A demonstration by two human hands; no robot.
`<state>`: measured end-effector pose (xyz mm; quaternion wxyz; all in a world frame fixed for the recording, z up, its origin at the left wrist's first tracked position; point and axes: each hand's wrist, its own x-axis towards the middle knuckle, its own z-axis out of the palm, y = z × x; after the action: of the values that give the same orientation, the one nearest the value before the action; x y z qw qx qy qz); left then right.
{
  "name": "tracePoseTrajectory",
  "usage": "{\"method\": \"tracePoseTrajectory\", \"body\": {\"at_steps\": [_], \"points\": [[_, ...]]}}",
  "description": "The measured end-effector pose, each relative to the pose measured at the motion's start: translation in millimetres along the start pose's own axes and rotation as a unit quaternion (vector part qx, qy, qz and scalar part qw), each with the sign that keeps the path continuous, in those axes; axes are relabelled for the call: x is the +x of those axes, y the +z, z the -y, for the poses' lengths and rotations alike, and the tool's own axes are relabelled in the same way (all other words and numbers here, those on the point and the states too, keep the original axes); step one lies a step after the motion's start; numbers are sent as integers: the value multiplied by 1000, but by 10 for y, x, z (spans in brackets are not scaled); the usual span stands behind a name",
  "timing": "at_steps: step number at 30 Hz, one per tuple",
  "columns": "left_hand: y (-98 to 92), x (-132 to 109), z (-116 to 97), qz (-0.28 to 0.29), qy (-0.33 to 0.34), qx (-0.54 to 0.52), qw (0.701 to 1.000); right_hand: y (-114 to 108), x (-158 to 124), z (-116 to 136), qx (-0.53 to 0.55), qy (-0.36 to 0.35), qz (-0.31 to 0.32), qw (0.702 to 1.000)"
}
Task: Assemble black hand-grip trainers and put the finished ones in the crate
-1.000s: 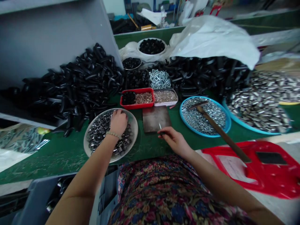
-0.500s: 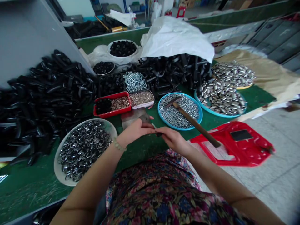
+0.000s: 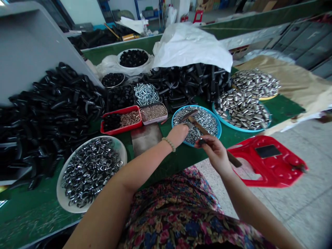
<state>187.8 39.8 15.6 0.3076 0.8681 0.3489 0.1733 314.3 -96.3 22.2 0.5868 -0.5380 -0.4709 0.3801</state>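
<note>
Pin (image 3: 201,141), dark, perhaps steel, in right hand (image 3: 214,154)

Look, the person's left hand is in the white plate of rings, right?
No, the left hand is over the blue plate of nuts. The head view shows it.

No longer together above the scratched brown metal plate (image 3: 145,139): both hands apart now, with the left hand (image 3: 177,135) moved out over the near rim of the round blue plastic tray (image 3: 197,108) of steel nuts (fingers curled down, just beside the wooden-handled hammer (image 3: 233,159)), and the right hand (image 3: 214,152) shifted further right, a small dark metal piece (image 3: 201,141) pinched in its fingertips.
</note>
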Motion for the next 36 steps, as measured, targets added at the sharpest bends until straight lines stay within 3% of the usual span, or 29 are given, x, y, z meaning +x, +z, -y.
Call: {"method": "tracePoseTrajectory", "body": {"at_steps": [1,2,3,5,7,9,11,13,17,19,21,24,26,29,33,36], "points": [[-53,-71,4,-29,-50,-108,992,49,-6,-8,3,6,17,1000],[-108,-156,4,-57,-100,-230,966,107,-11,-12,5,7,40,999],[-163,-254,-1,-80,-145,-351,922,169,-14,-15,8,2,66,998],[-269,-481,-16,-114,-213,-542,805,301,-16,-11,11,-16,125,992],[-368,-715,-25,-126,-247,-646,711,427,-7,5,7,-31,173,984],[-460,-924,-14,-118,-253,-696,662,526,15,46,-3,-35,211,977],[-552,-1089,23,-107,-244,-715,647,588,49,121,-23,-38,247,968],[-658,-1215,79,-89,-242,-697,670,617,87,226,-63,-47,294,952],[-937,-1398,167,7,-244,-582,776,703,112,391,-109,-24,392,913],[-1085,-1473,156,26,-203,-528,824,816,76,389,-2,31,385,922],[-1200,-1540,111,-4,-124,-465,877,965,20,346,171,109,330,922],[-1265,-1627,58,-92,-9,-301,949,1167,-46,298,345,210,252,879],[-1261,-1683,64,-163,20,-183,969,1247,-53,301,366,238,242,866],[-1284,-1774,89,-232,15,-74,970,1288,-16,309,321,229,262,881],[-1417,-1857,24,-142,105,-94,980,1292,37,242,251,182,261,914],[-1461,-1873,-73,-141,62,-134,979,1307,37,184,234,143,247,929]]}}
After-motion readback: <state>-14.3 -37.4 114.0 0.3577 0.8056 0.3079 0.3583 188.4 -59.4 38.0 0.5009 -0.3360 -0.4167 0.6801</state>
